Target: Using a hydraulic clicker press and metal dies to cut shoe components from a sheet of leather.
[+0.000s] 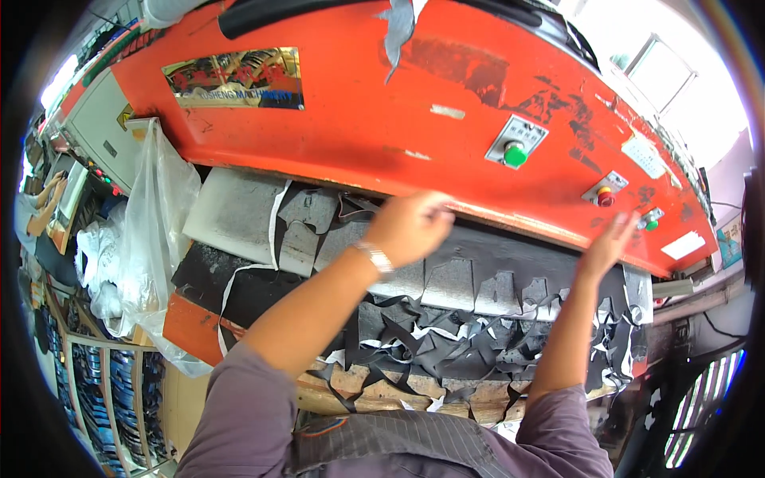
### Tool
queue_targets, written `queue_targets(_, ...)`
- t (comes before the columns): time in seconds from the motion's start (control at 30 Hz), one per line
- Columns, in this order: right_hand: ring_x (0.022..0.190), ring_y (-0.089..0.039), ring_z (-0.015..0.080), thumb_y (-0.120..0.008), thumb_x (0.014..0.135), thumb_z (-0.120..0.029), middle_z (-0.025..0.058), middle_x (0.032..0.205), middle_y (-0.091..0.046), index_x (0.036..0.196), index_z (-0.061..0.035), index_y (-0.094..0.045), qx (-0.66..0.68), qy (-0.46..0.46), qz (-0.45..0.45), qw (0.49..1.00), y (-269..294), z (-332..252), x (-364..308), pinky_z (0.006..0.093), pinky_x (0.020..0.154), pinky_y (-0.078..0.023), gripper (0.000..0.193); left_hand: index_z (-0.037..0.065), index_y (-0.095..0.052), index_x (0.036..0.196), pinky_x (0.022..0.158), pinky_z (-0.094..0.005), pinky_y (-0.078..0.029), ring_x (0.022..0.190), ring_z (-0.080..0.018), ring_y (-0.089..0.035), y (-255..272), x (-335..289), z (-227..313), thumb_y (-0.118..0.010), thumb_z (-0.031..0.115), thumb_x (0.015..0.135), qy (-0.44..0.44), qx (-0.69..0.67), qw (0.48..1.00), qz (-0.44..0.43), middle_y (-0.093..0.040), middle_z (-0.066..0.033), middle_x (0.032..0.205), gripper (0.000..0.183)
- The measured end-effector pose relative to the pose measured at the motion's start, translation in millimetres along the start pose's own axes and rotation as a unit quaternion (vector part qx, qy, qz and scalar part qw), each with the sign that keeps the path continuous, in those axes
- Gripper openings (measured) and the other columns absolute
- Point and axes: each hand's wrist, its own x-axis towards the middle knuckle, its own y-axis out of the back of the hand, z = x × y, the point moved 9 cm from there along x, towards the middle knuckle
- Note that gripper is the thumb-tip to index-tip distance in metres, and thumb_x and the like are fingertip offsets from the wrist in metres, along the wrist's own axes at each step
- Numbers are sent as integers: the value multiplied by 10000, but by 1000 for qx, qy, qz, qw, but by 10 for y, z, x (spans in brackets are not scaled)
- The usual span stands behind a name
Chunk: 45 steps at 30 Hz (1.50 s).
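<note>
My left hand [411,229], with a bracelet [375,257] at the wrist, is curled closed in front of the lower edge of the orange machine [351,119]. Whatever it holds, if anything, is hidden in its fingers. Farther right, my right hand [610,247] stretches its fingers toward a green push button [652,225] on the machine's face; contact cannot be made out. Beneath both hands lies a grey-black sheet [450,284] with cut outlines in it. Several dark, pale-edged scrap strips [446,342] are tangled along its near side.
A larger green button [515,154] and a red knob [605,196] sit on the machine. Clear plastic bags [151,231] hang at left, above a rack of dark stacked pieces [92,390]. Another person [40,211] is at the far left.
</note>
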Motion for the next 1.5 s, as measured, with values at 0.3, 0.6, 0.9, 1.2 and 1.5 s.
queue_targets(0.3,1439,-95,420,-290,982,-576,347,1517,-97,1441,141,-148,-114,-105,82,985,1268,972,1392,475,1157,-155,863,43,-629,677,630,-481,-485,669,-396,-614,-720,408,1335,-552,279,889,-136,205,969,-28,-629,-181,685,326)
queue_targets(0.6,1303,-435,234,-420,1010,-416,146,1408,-456,1404,-13,-393,62,-45,2,997,2117,334,250,398,1054,-352,564,100,-664,777,684,-474,-486,745,-358,-626,-2,-2492,113,-518,385,918,112,233,945,-202,-637,-143,775,350)
queue_targets(0.9,1054,-617,235,-677,852,-154,112,1078,-666,1107,-45,-637,200,78,-386,897,-208,-1904,-2314,357,920,-464,281,81,-658,726,786,-403,-459,861,-273,-582,192,-3229,232,-594,283,817,80,321,944,-17,-605,-78,795,231)
queue_targets(1.2,1045,-587,320,-681,843,-299,123,1124,-637,1178,-74,-593,29,234,-523,819,-1371,-1685,-2640,432,890,-425,414,92,-710,821,718,-403,-480,746,-302,-605,264,-3017,-92,-618,333,851,131,213,948,-196,-608,-99,756,260)
queue_targets(1.5,971,-559,251,-706,793,-325,67,971,-596,1064,-182,-598,-145,309,-535,773,-2676,-1388,-2937,462,819,-351,325,47,-682,1032,688,-314,-513,788,-205,-659,700,-1794,-423,-657,206,876,161,9,974,-158,-640,-106,828,224)
